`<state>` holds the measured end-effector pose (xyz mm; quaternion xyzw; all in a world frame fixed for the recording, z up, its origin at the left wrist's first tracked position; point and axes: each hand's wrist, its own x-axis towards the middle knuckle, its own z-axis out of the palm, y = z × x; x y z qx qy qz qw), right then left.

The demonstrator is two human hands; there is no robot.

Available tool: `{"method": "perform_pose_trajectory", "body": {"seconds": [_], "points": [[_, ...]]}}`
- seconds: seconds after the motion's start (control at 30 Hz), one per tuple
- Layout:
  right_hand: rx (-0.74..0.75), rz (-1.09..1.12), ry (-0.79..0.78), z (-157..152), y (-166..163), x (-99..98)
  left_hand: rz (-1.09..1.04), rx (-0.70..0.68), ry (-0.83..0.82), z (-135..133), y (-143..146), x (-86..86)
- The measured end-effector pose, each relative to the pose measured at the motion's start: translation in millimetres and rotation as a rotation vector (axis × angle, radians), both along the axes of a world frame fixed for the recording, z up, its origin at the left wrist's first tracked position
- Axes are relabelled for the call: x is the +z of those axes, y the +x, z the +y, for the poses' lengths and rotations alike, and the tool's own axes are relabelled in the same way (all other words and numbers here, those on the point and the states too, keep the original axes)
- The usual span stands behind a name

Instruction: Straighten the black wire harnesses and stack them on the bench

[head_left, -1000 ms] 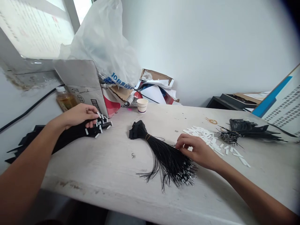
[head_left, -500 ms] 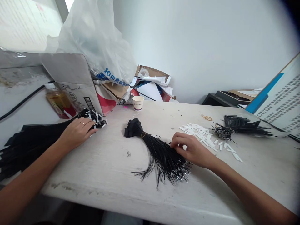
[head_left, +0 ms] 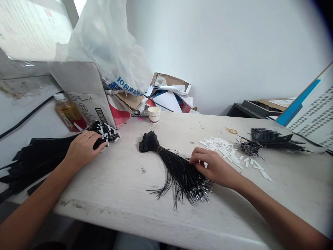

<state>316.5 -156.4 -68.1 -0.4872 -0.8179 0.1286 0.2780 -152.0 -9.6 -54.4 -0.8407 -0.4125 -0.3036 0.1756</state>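
Observation:
On the pile of black cables with white connector ends [head_left: 49, 147], my left hand [head_left: 84, 149] is closed, its fingers curled over the strands near the white ends. A second bundle of thin black wires [head_left: 179, 170] lies mid-table, tied by a yellowish band [head_left: 159, 149], with flat black pieces [head_left: 148, 141] at its far end and silvery tips fanned toward me. At that bundle's right edge my right hand [head_left: 212, 166] is closed in a pinch on the wires; its fingertips are partly hidden. Just beyond it lie loose white connector pieces [head_left: 221, 147].
A paper cup [head_left: 154, 114] stands at the back. Behind the left pile are a bottle [head_left: 69, 113], a cardboard box [head_left: 87, 99] and a plastic bag [head_left: 111, 48]. To the right lie rubber bands [head_left: 231, 131], another black bundle [head_left: 273, 139] and a leaning printed board [head_left: 309, 107].
My left hand has shifted slightly back toward me, its fingers curling more over the black pile. The right hand stays at the wire bundle. The view has moved slightly.

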Motion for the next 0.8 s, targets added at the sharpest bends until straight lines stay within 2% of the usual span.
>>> {"method": "perform_pose_trajectory", "body": {"seconds": [0.3,0.43,0.5,0.63,0.8], "points": [[-0.021,0.027,-0.024,2,-2,-3.0,-0.045,0.085,0.033,-28,-10,-6.3],[-0.067,0.087,0.003,4,-8,-1.4,-0.080,0.021,0.126,-38,-1,-4.3],[-0.097,0.121,0.012,5,-13,-1.7,-0.099,-0.073,0.171,-45,14,-5.8],[-0.130,0.158,0.028,9,-22,-1.1,-0.044,-0.244,0.071,-54,70,-13.1],[-0.051,0.133,0.058,28,-37,12.7,0.119,-0.455,-0.062,-38,147,-13.1]]}}
